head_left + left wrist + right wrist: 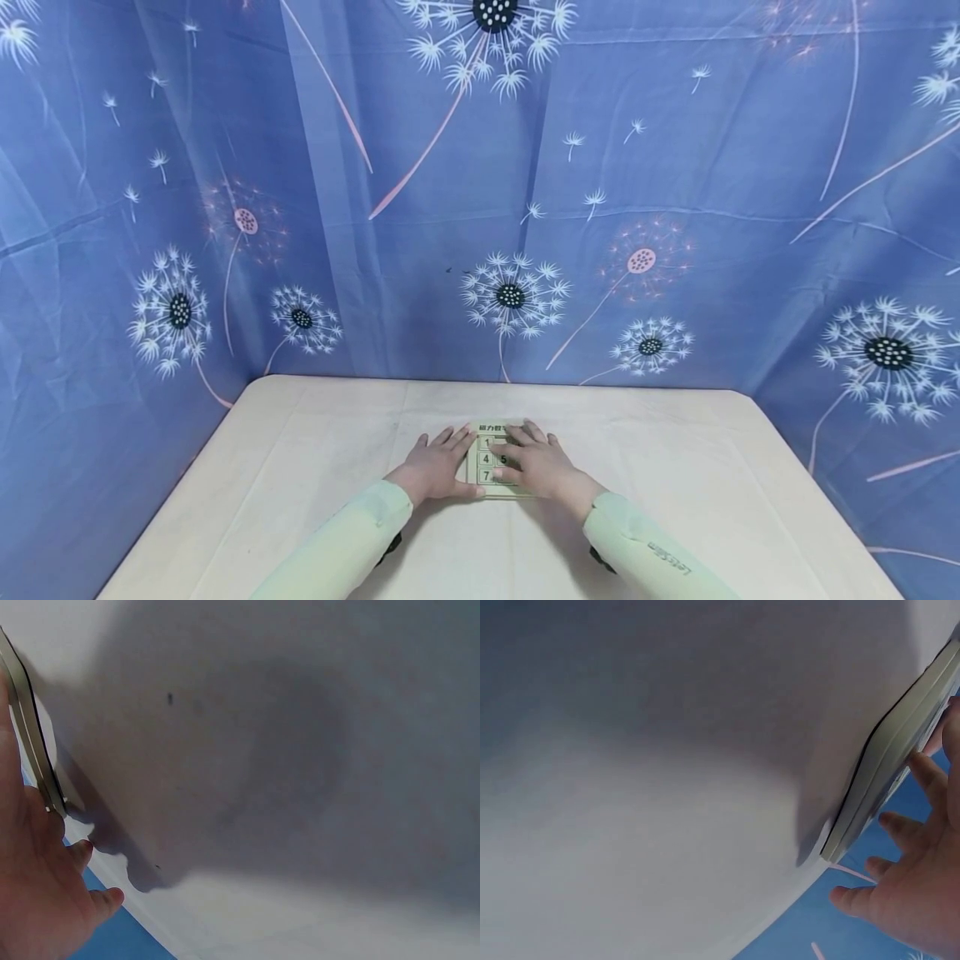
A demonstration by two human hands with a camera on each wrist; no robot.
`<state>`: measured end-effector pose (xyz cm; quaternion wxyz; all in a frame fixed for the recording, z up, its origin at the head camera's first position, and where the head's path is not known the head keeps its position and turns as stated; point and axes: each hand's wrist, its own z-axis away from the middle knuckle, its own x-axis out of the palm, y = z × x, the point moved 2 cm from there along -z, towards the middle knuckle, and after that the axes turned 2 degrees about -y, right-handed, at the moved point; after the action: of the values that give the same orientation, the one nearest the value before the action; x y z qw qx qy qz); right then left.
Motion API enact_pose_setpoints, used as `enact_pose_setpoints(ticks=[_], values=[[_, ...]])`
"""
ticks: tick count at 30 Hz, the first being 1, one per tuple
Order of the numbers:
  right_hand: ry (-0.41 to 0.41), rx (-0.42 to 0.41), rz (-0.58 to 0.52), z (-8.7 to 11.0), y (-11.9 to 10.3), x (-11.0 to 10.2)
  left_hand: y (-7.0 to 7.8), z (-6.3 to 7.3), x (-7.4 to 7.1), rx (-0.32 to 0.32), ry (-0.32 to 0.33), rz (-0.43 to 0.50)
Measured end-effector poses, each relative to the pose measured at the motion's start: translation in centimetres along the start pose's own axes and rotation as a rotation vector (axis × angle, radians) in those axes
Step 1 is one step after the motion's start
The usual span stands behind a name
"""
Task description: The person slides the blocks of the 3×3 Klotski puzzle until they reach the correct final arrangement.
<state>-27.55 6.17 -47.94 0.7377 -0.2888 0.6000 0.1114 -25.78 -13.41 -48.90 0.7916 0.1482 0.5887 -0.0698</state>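
Note:
A pale green number puzzle board (510, 492) lies flat on the table, with printed characters along its top and square numbered tiles inside its frame; 1, 4, 5 and 7 can be read. My left hand (435, 464) rests against the board's left side, fingers stretched forward and thumb at the lower left corner. Over the right part of the tiles spreads my right hand (542, 467), hiding several of them, its fingers extended and parted. The board's thick edge (885, 757) shows beside the fingers in the right wrist view, and also, as a narrow side (36, 735), in the left wrist view.
The board sits on a cream-coloured table (300, 467) with rounded far corners. Blue curtains (420, 317) with a dandelion print hang behind it and at both sides. Light green sleeves (345, 533) cover both forearms.

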Motion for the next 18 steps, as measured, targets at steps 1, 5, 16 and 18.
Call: enact_pose_setpoints(ticks=[1,5,16,18], values=[[-0.003,-0.002,0.003,-0.03,-0.11,-0.08,-0.02,-0.02,0.02,0.001,0.001,-0.002],[-0.010,-0.003,0.033,-0.21,-0.39,-0.34,0.00,-0.09,0.04,0.005,0.003,-0.005],[-0.027,-0.002,0.073,-0.33,-0.38,-0.41,-0.08,-0.34,0.25,0.002,0.000,-0.012],[-0.031,0.001,0.071,-0.24,-0.35,-0.39,-0.10,-0.46,0.30,0.000,-0.001,-0.016]])
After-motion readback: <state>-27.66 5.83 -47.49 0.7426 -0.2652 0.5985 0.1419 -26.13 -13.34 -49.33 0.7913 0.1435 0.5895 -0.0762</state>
